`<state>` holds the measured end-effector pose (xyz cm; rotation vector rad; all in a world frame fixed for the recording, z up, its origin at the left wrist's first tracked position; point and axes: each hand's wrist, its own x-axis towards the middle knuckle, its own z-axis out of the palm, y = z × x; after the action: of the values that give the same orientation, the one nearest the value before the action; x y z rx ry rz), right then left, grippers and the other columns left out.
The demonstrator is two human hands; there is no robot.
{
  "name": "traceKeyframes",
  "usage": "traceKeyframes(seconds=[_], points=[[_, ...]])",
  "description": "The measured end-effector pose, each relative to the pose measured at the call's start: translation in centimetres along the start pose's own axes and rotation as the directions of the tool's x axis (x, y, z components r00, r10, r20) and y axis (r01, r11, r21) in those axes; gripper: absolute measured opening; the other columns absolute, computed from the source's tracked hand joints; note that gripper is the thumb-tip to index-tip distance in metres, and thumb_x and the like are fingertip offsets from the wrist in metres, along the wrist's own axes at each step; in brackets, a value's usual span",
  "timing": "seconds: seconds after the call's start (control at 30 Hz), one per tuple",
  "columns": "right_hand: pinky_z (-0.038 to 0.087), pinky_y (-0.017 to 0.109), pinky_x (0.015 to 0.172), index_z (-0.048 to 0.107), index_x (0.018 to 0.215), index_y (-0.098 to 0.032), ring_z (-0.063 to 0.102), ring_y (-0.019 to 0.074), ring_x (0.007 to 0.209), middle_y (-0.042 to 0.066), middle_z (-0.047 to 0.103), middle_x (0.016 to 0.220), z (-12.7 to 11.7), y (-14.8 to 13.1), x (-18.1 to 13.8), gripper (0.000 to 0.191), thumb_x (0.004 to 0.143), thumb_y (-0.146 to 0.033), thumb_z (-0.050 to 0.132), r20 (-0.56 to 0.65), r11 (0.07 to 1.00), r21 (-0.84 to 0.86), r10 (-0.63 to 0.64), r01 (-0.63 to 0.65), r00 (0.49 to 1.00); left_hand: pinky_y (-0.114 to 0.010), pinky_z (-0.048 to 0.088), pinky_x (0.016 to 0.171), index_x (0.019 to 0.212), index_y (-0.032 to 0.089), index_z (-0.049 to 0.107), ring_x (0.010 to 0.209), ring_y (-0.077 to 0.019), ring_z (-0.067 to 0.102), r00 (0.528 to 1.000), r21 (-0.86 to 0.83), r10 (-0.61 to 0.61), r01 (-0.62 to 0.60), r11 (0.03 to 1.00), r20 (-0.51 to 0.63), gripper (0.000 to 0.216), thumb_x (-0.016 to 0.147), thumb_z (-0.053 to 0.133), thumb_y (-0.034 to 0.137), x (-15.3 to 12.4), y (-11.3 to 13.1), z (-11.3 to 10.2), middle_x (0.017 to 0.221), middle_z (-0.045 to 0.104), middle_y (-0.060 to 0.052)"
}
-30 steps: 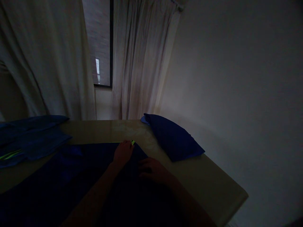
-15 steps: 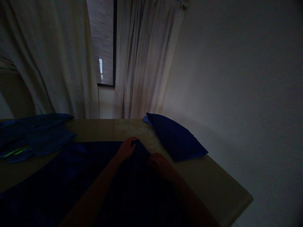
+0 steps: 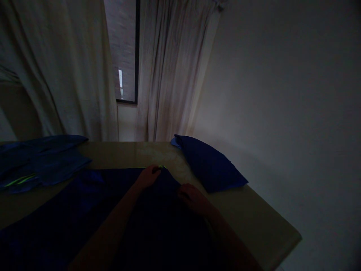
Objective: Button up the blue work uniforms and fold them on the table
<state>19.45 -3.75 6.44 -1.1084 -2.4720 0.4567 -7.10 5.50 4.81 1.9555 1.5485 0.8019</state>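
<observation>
A large dark blue cloth (image 3: 113,188), perhaps a garment, lies spread over the near part of the table; its lower part is lost in the dark. My left hand (image 3: 148,176) is closed on its far edge near the corner, fingers curled over it. Beside those fingers a small yellow-green strip (image 3: 161,166) shows along the edge. Lower down, on the sloping right edge of the cloth, my right hand (image 3: 191,195) is closed with its fingertips on the fabric. The dim light hides exactly how the fingers grip.
Another folded dark blue cloth (image 3: 210,163) lies at the right by the wall (image 3: 282,113). Blue clothing (image 3: 47,160) with yellow-green stripes lies at the far left. The table (image 3: 262,222) ends in a corner at right. Curtains (image 3: 175,75) hang behind.
My left hand has slid slightly left along the far edge, uncovering more of the yellow-green strip. My right hand has shifted a little to the right.
</observation>
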Motion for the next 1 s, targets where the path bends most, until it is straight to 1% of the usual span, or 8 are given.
traceKeyframes(seconds=[0.1,0.23,0.43,0.53,0.63,0.8,0.93,1.0], points=[[0.046,0.032,0.09,0.065,0.097,-0.021,0.062,0.0193,0.095,0.004,0.068,0.098,0.2,0.1,0.0,0.012,0.099,-0.023,0.054,-0.01,1.0,-0.003,0.005,-0.005,1.0,-0.036,0.045,0.111,0.125,0.016,0.069,0.124,-0.0241,0.064,1.0,0.026,0.015,-0.016,1.0,0.016,0.043,0.087,0.05,0.021,-0.2,0.4,0.2,0.129,0.072,-0.009],[0.046,0.033,0.091,0.065,0.097,-0.021,0.061,0.0197,0.098,0.005,0.067,0.1,0.7,0.1,0.1,0.012,0.099,-0.022,0.053,-0.027,0.999,-0.021,0.034,-0.034,0.999,-0.025,0.036,0.117,0.143,0.02,0.054,0.137,-0.0129,0.053,0.997,0.1,0.074,-0.075,0.992,0.007,0.056,0.089,0.041,0.009,-0.7,1.7,0.6,0.148,0.058,-0.002],[0.046,0.032,0.09,0.065,0.095,-0.021,0.061,0.0193,0.096,0.005,0.067,0.099,0.9,-0.1,0.2,0.013,0.1,-0.02,0.052,-0.048,0.999,-0.032,0.04,-0.042,0.998,-0.047,0.051,0.097,0.119,0.017,0.067,0.113,-0.0333,0.068,0.996,0.339,-0.087,0.087,0.937,-0.015,0.035,0.096,0.052,0.038,-1.8,2.4,-1.3,0.119,0.072,-0.018],[0.046,0.033,0.092,0.065,0.096,-0.021,0.062,0.0195,0.096,0.005,0.069,0.098,0.8,-0.4,0.3,0.016,0.101,-0.02,0.05,-0.095,0.996,-0.059,0.058,-0.064,0.994,-0.04,0.05,0.096,0.109,0.022,0.069,0.112,-0.0298,0.068,0.996,0.386,-0.086,0.066,0.92,0.035,0.023,0.091,0.062,0.034,-1.9,2.7,-2.6,0.117,0.073,-0.012],[0.045,0.035,0.095,0.066,0.099,-0.02,0.062,0.0204,0.1,0.006,0.071,0.103,0.9,-0.5,0.3,0.018,0.101,-0.019,0.049,-0.157,0.99,-0.09,0.09,-0.105,0.984,-0.033,0.048,0.096,0.12,0.026,0.063,0.116,-0.0231,0.066,0.999,0.41,-0.053,0.05,0.911,-0.003,0.025,0.1,0.048,0.032,-2.0,3.1,-2.6,0.125,0.071,-0.007],[0.047,0.036,0.098,0.071,0.1,-0.022,0.064,0.0208,0.105,0.006,0.073,0.109,1.1,-0.4,0.1,0.018,0.095,-0.019,0.055,-0.114,0.99,-0.089,0.098,-0.108,0.989,-0.039,0.053,0.087,0.122,0.021,0.061,0.109,-0.0292,0.07,0.99,0.492,-0.133,0.135,0.86,-0.039,0.029,0.103,0.04,0.031,-2.7,3.0,-0.9,0.122,0.071,-0.014],[0.04,0.041,0.112,0.063,0.133,-0.026,0.057,0.0221,0.126,0.007,0.064,0.136,0.9,-0.8,0.0,0.035,0.103,-0.033,0.046,-0.223,0.994,-0.064,0.072,-0.089,0.972,-0.044,0.055,0.084,0.122,0.018,0.061,0.107,-0.0331,0.07,0.991,0.542,-0.132,0.127,0.831,-0.03,0.034,0.104,0.038,0.034,-3.0,3.0,-1.3,0.122,0.07,-0.017],[0.033,0.045,0.118,0.047,0.151,-0.027,0.045,0.0244,0.141,0.008,0.048,0.155,1.1,-1.2,0.0,0.05,0.104,-0.046,0.046,-0.163,0.994,-0.093,0.046,-0.062,0.986,-0.045,0.054,0.088,0.121,0.015,0.062,0.112,-0.0338,0.067,0.994,0.572,-0.109,0.098,0.814,-0.016,0.032,0.103,0.038,0.025,-3.3,3.8,-2.0,0.123,0.068,-0.019]])
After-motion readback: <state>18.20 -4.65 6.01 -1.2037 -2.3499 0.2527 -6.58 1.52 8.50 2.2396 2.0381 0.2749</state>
